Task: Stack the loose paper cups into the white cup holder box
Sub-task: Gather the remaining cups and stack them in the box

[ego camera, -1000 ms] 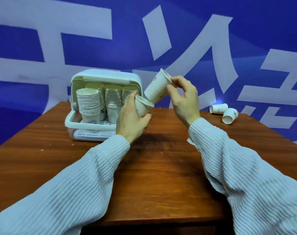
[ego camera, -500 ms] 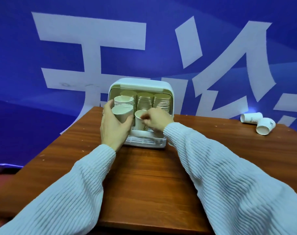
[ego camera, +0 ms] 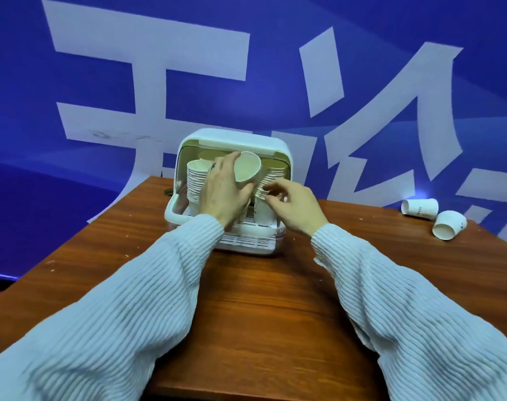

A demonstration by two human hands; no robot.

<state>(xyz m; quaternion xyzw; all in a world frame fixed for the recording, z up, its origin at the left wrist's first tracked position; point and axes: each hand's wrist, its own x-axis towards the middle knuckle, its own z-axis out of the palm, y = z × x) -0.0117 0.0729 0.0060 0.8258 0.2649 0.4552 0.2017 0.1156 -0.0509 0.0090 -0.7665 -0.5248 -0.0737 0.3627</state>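
Because it is thin paper, the cup (ego camera: 247,170) in the left hand (ego camera: 223,189) looks very light and easily crushed, so it is best taken round the wall near the stiffer rolled rim, with a gentle squeeze only. It is held up in front of the box (ego camera: 278,144) opening, tilted so its mouth faces the camera, with the fingers curled round its far side and the thumb at its base. Just right of it, the right hand (ego camera: 297,206) pinches the top of a cup stack (ego camera: 264,211) standing in the box, thumb and fingertips closed on the rims. A taller stack (ego camera: 195,185) stands at the box's left, and more stacks show behind, under the raised lid. The smooth walls should let cups nest readily, though a skewed entry could jam or dent a rim. The box sits at the far edge of the table (ego camera: 255,308). Two loose cups (ego camera: 433,214) lie on their sides at the far right, touching or nearly so, well apart from the box.
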